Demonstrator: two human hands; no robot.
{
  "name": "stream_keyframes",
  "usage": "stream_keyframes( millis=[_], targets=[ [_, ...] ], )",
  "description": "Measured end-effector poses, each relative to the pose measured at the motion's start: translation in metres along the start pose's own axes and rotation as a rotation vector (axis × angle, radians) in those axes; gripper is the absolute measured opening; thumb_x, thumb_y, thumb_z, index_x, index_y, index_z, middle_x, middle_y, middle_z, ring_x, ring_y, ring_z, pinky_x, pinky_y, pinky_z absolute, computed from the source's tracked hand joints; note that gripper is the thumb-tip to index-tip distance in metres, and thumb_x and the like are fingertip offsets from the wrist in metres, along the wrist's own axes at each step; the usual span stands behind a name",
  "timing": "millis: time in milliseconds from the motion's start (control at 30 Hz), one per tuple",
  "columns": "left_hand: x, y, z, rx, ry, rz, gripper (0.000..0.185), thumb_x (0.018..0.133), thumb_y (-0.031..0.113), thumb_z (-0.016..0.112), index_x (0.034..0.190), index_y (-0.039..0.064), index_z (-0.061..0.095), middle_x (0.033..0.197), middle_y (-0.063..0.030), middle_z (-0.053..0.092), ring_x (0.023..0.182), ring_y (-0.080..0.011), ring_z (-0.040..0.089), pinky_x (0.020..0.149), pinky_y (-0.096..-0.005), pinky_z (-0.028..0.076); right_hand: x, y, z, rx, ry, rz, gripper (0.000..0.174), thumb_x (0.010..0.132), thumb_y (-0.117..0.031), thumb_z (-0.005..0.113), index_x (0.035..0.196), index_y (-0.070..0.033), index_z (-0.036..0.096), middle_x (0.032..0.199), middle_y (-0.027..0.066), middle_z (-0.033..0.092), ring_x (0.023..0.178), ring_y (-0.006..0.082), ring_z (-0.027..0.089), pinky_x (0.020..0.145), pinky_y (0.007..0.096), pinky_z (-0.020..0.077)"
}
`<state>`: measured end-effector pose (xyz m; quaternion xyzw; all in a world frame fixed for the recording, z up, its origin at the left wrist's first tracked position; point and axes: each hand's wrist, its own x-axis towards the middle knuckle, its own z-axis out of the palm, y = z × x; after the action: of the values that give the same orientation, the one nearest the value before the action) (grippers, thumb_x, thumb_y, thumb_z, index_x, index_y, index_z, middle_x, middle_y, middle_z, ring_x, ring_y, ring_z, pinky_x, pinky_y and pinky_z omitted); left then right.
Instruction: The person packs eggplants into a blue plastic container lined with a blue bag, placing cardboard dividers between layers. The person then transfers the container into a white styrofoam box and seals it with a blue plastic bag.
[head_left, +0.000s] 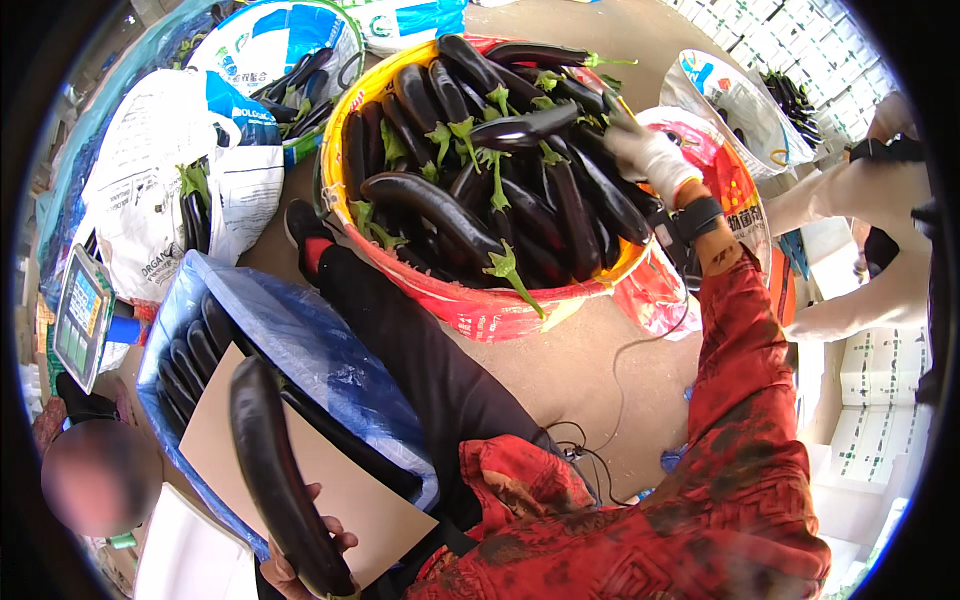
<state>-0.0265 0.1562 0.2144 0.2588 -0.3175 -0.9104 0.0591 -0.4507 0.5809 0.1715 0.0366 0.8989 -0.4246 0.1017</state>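
Note:
My left hand (337, 534), at the bottom, is closed around a long dark eggplant (279, 465), held above a sheet of brown cardboard (375, 502). The cardboard lies over part of a box lined with blue plastic film (330, 352), where more eggplants (202, 349) lie side by side. My right hand (652, 154), in a white glove and blurred, is at the right rim of a large round basket (450, 307) heaped with eggplants with green stems. One glossy eggplant (525, 129) lies across the heap near that hand. Whether the right hand grips anything cannot be made out.
White woven sacks (150, 187) and a lined basket (281, 37) with eggplants stand at upper left. A scale display (81, 319) is at the left edge, above another person (101, 480). A cable (616, 375) runs over the floor; a person's light-clothed legs (862, 300) are at right.

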Motion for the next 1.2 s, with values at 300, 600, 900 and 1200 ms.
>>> stream_keyframes(
  millis=[300,600,900,1200],
  targets=[
    [-0.007,0.020,-0.044,-0.105,0.044,0.121,0.078,0.077,0.013,0.067,0.139,-0.015,0.028,0.134,-0.0265,0.044,0.080,-0.0242,0.058,0.063,-0.0312,0.055,-0.028,0.025,0.039,-0.843,0.110,-0.034,0.044,0.066,-0.029,0.071,0.094,0.003,0.066,0.087,0.0242,0.069,0.083,0.0375,0.069,0.077,0.0424,0.0550],
    [-0.047,0.064,-0.100,0.091,0.052,0.166,0.069,0.085,0.035,0.065,0.129,-0.010,0.038,0.098,-0.0133,0.048,0.081,-0.0199,0.045,0.070,-0.0302,0.041,-0.175,0.040,0.053,1.040,-0.176,0.142,0.044,0.089,-0.025,0.063,0.123,0.000,0.055,0.101,0.0150,0.069,0.084,0.0245,0.068,0.075,0.0332,0.0557],
    [-0.043,0.080,-0.150,0.026,-0.038,0.227,0.061,0.095,0.040,0.040,0.126,-0.012,0.043,0.101,-0.0155,0.053,0.088,-0.0240,0.052,0.075,-0.0317,0.048,-0.212,0.000,0.133,1.508,-0.760,0.162,0.055,0.077,-0.025,0.073,0.121,0.003,0.058,0.112,0.0168,0.066,0.105,0.0304,0.063,0.098,0.0393,0.0462],
    [-0.040,0.072,-0.162,0.545,0.295,0.412,0.067,0.093,0.045,0.052,0.130,-0.011,0.049,0.110,-0.0224,0.061,0.087,-0.0250,0.061,0.074,-0.0344,0.054,-0.253,-0.073,0.154,1.390,-0.877,0.195,0.056,0.069,-0.009,0.073,0.122,-0.003,0.056,0.101,0.0135,0.067,0.089,0.0298,0.066,0.079,0.0434,0.0543]
  ],
)
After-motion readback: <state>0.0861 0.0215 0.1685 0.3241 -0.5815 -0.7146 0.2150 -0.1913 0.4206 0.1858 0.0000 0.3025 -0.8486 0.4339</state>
